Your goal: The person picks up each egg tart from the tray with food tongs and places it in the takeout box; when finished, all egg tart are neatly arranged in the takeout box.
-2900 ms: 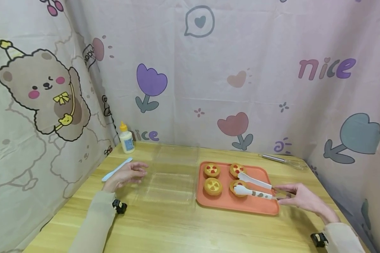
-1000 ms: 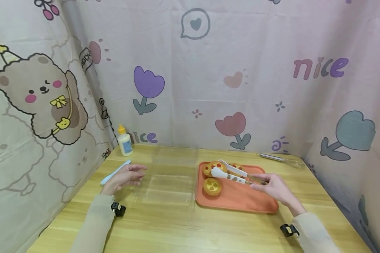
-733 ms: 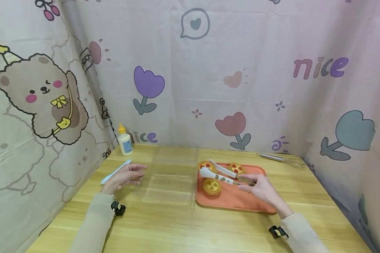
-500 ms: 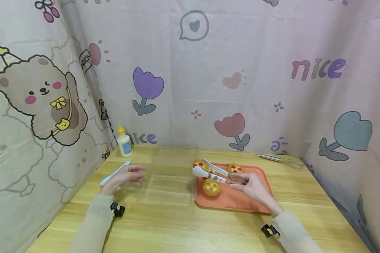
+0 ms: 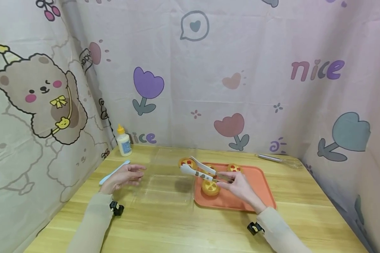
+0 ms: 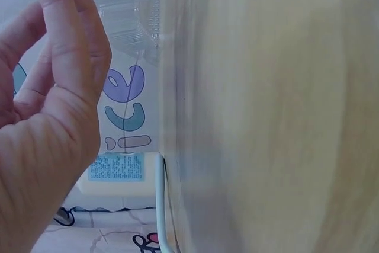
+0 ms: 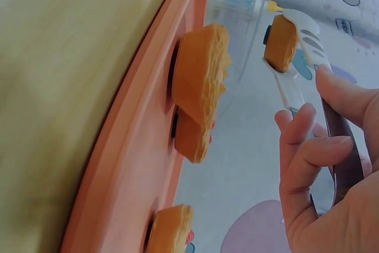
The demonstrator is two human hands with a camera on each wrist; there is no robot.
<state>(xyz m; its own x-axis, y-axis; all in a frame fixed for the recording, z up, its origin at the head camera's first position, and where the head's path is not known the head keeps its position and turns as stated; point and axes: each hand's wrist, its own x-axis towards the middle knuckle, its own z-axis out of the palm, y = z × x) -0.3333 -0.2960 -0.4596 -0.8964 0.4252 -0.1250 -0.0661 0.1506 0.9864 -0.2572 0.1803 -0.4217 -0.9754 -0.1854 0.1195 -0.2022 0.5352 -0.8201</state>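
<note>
My right hand (image 5: 239, 186) grips a pair of white-tipped tongs (image 5: 204, 176) by their metal arms. Between the tong tips is a tart (image 7: 282, 42) with red topping, held up over the right part of a clear plastic box (image 5: 168, 191). Below and to the right, an orange tray (image 5: 240, 198) bears a plain yellow tart (image 5: 210, 188) and two red-topped ones, one of them at the back (image 5: 234, 168) and the other partly hidden by the tongs. My left hand (image 5: 123, 178) holds nothing, its relaxed fingers close to the box's left side.
A light blue stick-like utensil (image 5: 109, 175) lies behind my left hand. A white glue bottle with a yellow cap (image 5: 125, 143) stands at the back left corner. Toward the back right lies a metal whisk (image 5: 280, 161). A printed curtain (image 5: 183, 88) hangs behind the table.
The tongs have picked up the red-topped tart from the tray's front right and carried it left, past the tray's edge, over the clear box. My left hand has stayed in place.
</note>
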